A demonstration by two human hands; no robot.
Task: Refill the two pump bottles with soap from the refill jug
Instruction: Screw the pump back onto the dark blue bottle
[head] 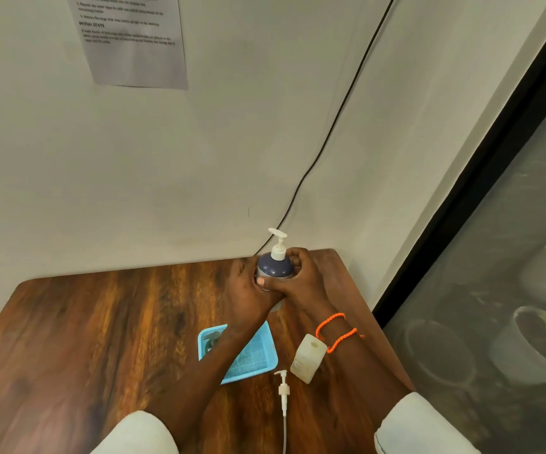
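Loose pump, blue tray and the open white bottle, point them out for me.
loose pump (pixel 283 389), head view, on its collar.
blue tray (pixel 252 358), head view, on its mesh floor.
open white bottle (pixel 307 358), head view, on its side wall.

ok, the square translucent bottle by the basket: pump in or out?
Out. The square translucent bottle stands with a bare open neck; a loose pump lies on the table beside it.

- Soft, even, dimmish light; faint shadows only.
- Wide-angle bending at edges: bench rim curves.
- Wall notice text blurred, largely unreadable.
- Slight overall softness.
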